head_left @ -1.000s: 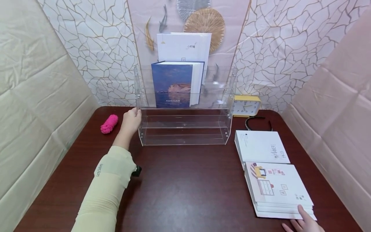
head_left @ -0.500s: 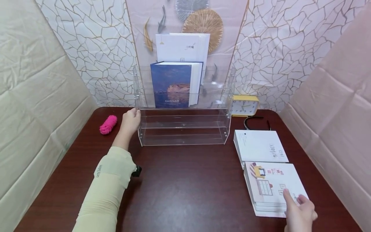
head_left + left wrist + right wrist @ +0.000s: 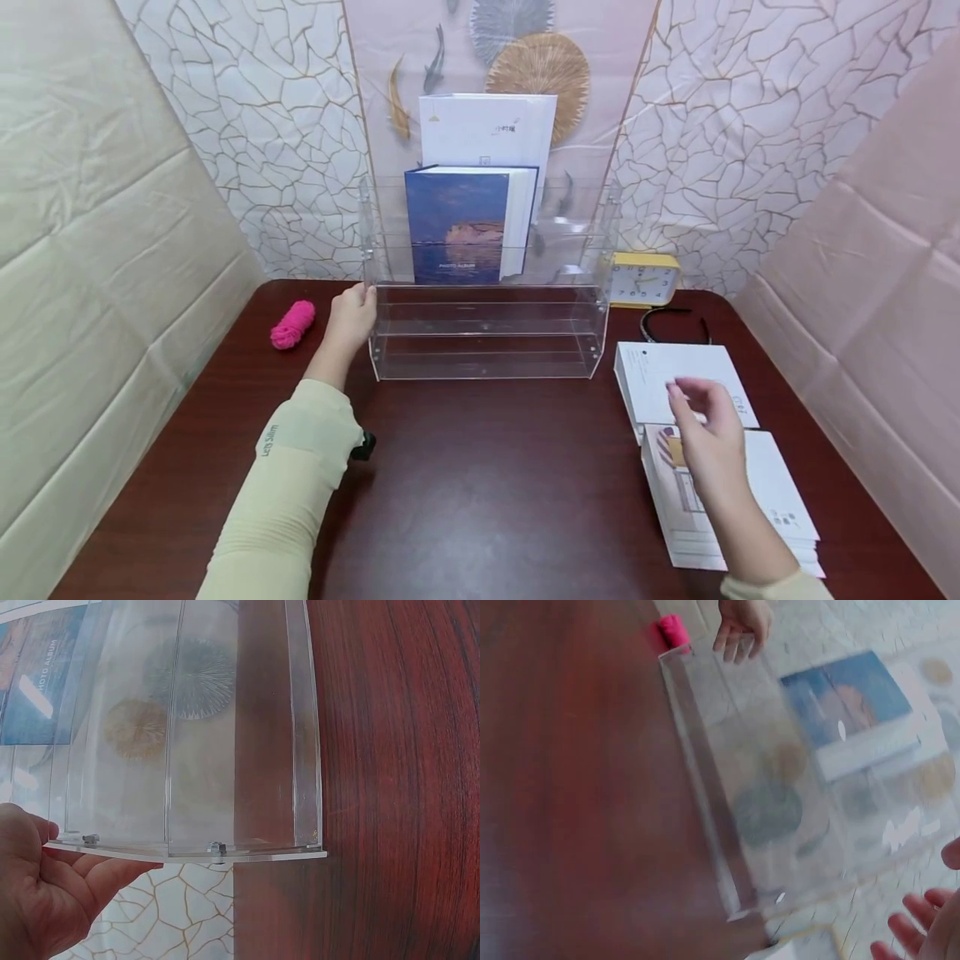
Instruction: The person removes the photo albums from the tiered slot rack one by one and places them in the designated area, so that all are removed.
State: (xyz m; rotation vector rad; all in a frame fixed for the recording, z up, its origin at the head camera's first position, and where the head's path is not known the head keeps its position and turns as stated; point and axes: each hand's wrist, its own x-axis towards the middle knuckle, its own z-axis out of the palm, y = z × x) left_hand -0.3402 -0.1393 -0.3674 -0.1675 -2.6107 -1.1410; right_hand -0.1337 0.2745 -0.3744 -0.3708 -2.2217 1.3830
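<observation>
A clear acrylic tiered rack [image 3: 483,367] stands at the back of the table. My left hand [image 3: 352,318] grips its left side panel; in the left wrist view the thumb lies on one face and the fingers [image 3: 90,881] on the other. Upright in the rack are a blue photo album [image 3: 457,225] and, on a higher tier behind it, a white album [image 3: 487,129]. My right hand [image 3: 712,433] holds nothing, its fingers loosely bent above two white albums on the right. One is the front album [image 3: 772,475] with a cartoon cover; the other is the rear album [image 3: 652,367].
A yellow clock [image 3: 643,279] stands beside the rack's right end, with a black headband [image 3: 651,321] in front of it. Pink yarn [image 3: 292,325] lies at the left. Brown table surface [image 3: 487,483] stretches before the rack, and patterned cloth walls [image 3: 720,167] enclose the table.
My right hand has lifted off the front white album and moved forward and left over the albums. The left hand stays on the rack's side. The head view has shifted slightly.
</observation>
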